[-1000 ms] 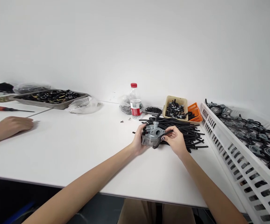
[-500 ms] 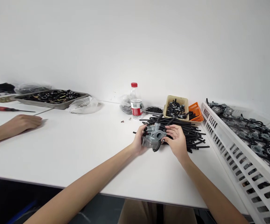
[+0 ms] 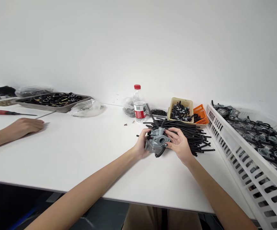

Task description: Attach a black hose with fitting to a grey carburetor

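A grey metal carburetor is held above the white table, its round bore and flange turned towards me. My left hand is closed around its left side. On the other side my right hand grips it, thumb on the flange and fingers behind, partly hidden. A thin black hose sticks up and to the left behind the carburetor; where it joins is hidden. A short black hose curves below the body. Just behind lies a pile of black hoses.
A water bottle, a cream bin of small parts and an orange basket stand behind. A white crate of carburetors flanks the right. Leftward are a metal tray, a screwdriver and another person's hand.
A thin black hose now sticks up behind the carburetor beside the bottle. My right hand has shifted slightly left, closer round the carburetor. My left hand stays nearly in place.
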`<state>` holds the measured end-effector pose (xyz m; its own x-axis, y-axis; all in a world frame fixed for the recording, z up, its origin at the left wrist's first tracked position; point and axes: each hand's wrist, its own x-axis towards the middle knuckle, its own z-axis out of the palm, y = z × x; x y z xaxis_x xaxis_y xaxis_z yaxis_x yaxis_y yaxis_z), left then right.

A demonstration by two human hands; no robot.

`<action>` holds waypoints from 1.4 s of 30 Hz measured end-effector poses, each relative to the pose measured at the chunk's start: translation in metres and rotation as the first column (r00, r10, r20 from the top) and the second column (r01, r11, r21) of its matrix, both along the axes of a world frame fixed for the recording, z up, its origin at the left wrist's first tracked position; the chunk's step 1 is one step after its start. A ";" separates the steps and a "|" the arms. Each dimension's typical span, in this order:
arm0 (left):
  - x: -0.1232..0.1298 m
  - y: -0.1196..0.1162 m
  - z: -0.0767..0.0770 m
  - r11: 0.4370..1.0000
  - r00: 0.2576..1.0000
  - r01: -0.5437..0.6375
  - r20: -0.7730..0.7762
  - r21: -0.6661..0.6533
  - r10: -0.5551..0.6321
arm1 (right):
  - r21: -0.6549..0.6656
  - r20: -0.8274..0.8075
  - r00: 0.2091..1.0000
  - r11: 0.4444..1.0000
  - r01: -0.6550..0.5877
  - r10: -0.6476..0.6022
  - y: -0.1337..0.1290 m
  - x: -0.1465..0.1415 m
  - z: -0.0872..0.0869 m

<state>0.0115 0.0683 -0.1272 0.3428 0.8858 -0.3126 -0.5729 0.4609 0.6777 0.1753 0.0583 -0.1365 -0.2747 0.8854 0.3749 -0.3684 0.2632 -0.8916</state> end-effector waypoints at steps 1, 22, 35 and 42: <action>0.000 -0.001 0.001 1.000 1.000 0.018 0.005 -0.013 -0.018 | -0.007 0.015 0.999 0.999 -0.033 0.033 -0.001 0.000 0.001; 0.001 0.006 -0.009 0.996 0.999 0.015 0.041 0.087 -0.018 | 0.041 0.100 0.992 0.997 0.069 -0.073 0.007 0.003 -0.009; 0.004 0.012 -0.010 0.864 0.943 -0.211 -0.138 0.458 0.303 | 0.183 0.217 0.872 0.896 0.405 -0.438 0.005 0.003 -0.006; 0.002 0.018 -0.014 0.795 0.875 -0.323 -0.159 0.513 0.458 | 0.291 0.492 0.795 0.928 0.234 -0.355 -0.006 -0.005 -0.005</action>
<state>0.0132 0.0863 -0.1410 -0.0990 0.9857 0.1362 -0.4052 -0.1650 0.8992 0.1699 0.0521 -0.1410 -0.2208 0.8753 0.4302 0.2679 0.4785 -0.8362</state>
